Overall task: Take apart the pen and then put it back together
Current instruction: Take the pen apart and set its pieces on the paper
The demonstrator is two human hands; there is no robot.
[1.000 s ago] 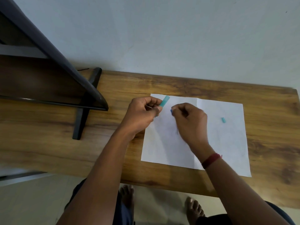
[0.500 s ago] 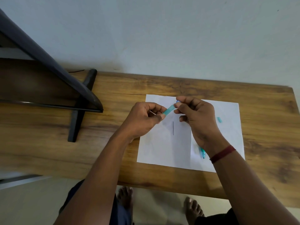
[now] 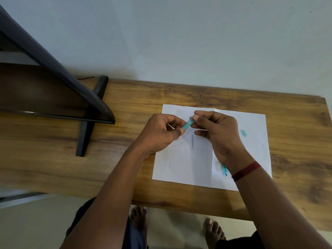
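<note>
A short teal pen barrel piece (image 3: pixel 187 125) is held above the white paper sheet (image 3: pixel 255 150). My left hand (image 3: pixel 161 133) pinches its lower end and my right hand (image 3: pixel 215 130) grips its upper end with fingertips. A thin dark refill (image 3: pixel 193 141) lies on the paper just below my hands. A small teal part (image 3: pixel 243 132) rests on the paper to the right. Another teal pen section with a tip (image 3: pixel 225 170) lies on the paper, partly hidden under my right wrist.
The paper lies on a wooden table (image 3: pixel 125 159) against a pale wall. A dark screen on a black stand (image 3: pixel 86 126) occupies the table's left side. My bare feet (image 3: pixel 138 220) show below the front edge.
My right hand rose from the paper to the teal piece in my left hand and now grips its upper end. The refill on the paper came into view.
</note>
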